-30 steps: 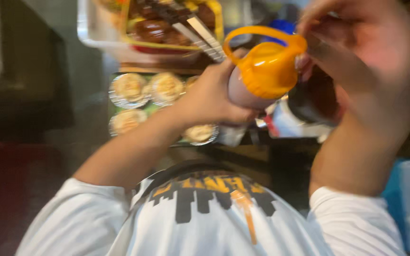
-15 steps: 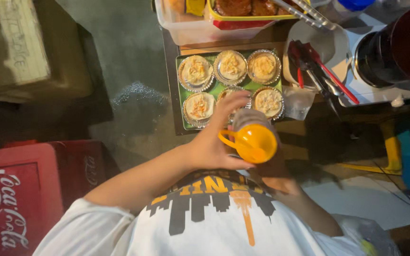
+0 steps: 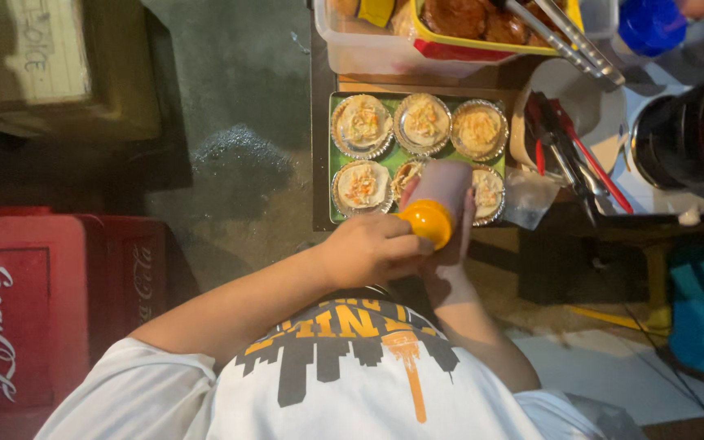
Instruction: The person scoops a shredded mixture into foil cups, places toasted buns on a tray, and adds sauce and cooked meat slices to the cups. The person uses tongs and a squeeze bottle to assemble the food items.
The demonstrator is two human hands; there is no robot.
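Dim concrete floor, stained and wet in patches, seen from above; a dark desk stands against it on the right.

Item: green tray on the desk, holding six round foil cups of pale filling topped with orange shreds, in two rows of three; the middle cup of the near row is partly hidden.

Item: squeeze bottle, pale body, orange cap, held over the near row of cups with the cap end toward the person.

Item: left hand, fingers closed around the orange cap.

Item: right hand, under and behind the bottle, fingers wrapped on its body; mostly hidden by the bottle and the left hand.

Item: clear plastic tub beyond the tray, with a yellow container of brown food in it; metal tongs lie across it.

Item: white plate right of the tray, carrying red-handled tongs.

Item: dark pot at far right; blue cup above it.

Item: red crate on the floor at left; cardboard box above it.

Item: white shirt with a black and orange print, at the bottom edge.
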